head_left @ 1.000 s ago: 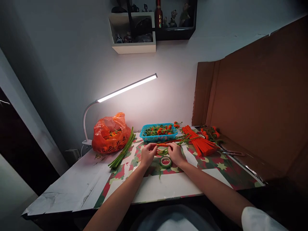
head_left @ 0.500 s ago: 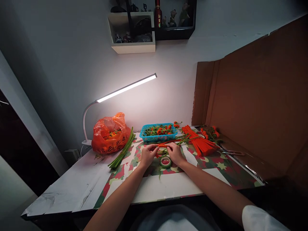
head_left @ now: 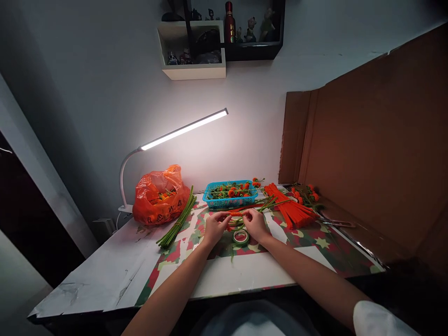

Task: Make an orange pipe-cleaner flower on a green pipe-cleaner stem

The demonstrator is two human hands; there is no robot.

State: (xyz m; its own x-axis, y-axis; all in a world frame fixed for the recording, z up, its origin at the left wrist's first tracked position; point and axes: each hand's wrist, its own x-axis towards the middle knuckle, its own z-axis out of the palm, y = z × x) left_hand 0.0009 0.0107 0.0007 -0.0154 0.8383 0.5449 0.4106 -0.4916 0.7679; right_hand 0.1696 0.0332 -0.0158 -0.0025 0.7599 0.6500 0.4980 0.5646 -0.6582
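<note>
Between hands [head_left: 215, 228], slender orange coil [head_left: 237, 214]

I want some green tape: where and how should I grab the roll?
Probably pinch the green tape roll by its near rim, one finger in the hole, coming from the front: it seems flat, with its hole facing up, and the left hand and right hand flank its far side.

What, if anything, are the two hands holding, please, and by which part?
An orange strip, pinched toward its two ends, the left hand on one side and the right hand on the other; the exact ends are hidden.
</note>
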